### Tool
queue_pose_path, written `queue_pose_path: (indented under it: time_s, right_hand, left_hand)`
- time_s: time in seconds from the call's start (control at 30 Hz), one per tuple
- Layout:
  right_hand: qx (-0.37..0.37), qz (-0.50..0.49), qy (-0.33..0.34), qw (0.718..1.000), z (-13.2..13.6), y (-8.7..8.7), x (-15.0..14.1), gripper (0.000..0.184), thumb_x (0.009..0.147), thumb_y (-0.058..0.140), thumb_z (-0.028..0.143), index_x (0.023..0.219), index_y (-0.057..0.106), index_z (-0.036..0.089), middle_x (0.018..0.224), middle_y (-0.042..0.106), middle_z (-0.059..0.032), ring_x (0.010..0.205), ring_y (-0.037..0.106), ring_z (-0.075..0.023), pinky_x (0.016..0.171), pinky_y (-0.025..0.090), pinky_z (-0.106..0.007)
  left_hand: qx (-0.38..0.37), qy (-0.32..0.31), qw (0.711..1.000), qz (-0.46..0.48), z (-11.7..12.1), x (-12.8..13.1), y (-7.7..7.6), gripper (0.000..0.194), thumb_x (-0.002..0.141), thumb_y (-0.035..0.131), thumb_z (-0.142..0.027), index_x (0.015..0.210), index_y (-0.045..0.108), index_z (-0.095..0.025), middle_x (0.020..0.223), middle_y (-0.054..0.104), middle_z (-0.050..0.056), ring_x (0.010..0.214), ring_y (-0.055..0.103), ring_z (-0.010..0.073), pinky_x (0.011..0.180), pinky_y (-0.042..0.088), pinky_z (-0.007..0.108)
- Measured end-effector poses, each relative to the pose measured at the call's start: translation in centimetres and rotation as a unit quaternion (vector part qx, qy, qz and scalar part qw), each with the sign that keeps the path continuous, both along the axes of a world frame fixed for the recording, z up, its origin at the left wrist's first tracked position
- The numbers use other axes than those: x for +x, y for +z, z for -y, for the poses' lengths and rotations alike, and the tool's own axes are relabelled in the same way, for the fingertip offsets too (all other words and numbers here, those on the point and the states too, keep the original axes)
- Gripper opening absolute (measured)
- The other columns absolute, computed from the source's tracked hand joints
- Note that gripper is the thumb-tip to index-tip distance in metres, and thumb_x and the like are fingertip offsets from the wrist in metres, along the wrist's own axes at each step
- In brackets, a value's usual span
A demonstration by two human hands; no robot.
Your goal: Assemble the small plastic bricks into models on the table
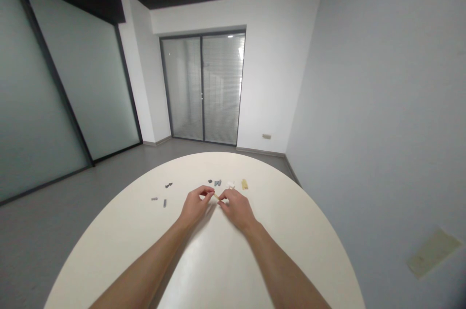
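Observation:
A small tan piece (216,197), perhaps a toy brick, sits between the fingertips of both hands, just above or on the table. My left hand (195,204) pinches its left end, and my right hand (236,206) pinches the right end. Just beyond the fingers lie grey pieces (217,183), a dark piece (210,181) and white pieces (230,185). A flat yellow piece (244,184) rests past my right hand. The fingers partly cover the held piece, so its exact shape is hidden.
The round white table (196,270) carries more small parts on the left: dark pieces (168,185), a light grey piece (154,198) and a grey piece (165,203). Glass doors (202,88) stand behind, and a wall (371,105) rises at the right.

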State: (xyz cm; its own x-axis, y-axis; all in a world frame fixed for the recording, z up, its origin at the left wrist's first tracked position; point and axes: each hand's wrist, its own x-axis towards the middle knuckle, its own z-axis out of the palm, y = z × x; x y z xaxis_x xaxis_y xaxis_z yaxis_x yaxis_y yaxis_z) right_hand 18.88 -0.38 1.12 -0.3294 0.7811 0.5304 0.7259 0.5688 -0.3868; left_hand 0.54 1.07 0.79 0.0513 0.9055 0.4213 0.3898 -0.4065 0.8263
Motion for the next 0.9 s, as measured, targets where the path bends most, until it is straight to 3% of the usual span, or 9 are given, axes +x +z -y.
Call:
queue_pose_path:
  time_s: [0.9]
  right_hand:
    - [-0.002, -0.012, -0.005, 1.000, -0.03, -0.04, -0.14, 0.017, 0.086, 0.062, 0.018, 0.101, 0.063, 0.026, 0.099, 0.069, 0.0002, 0.097, 0.062, -0.0169, 0.084, 0.047, -0.029]
  left_hand:
    - [0.002, 0.002, 1.000, 0.013, 0.18, 0.14, 0.34, 0.029, 0.081, 0.059, -0.041, 0.091, 0.073, -0.018, 0.093, 0.075, 0.009, 0.090, 0.066, 0.0242, 0.078, 0.051, 0.034]
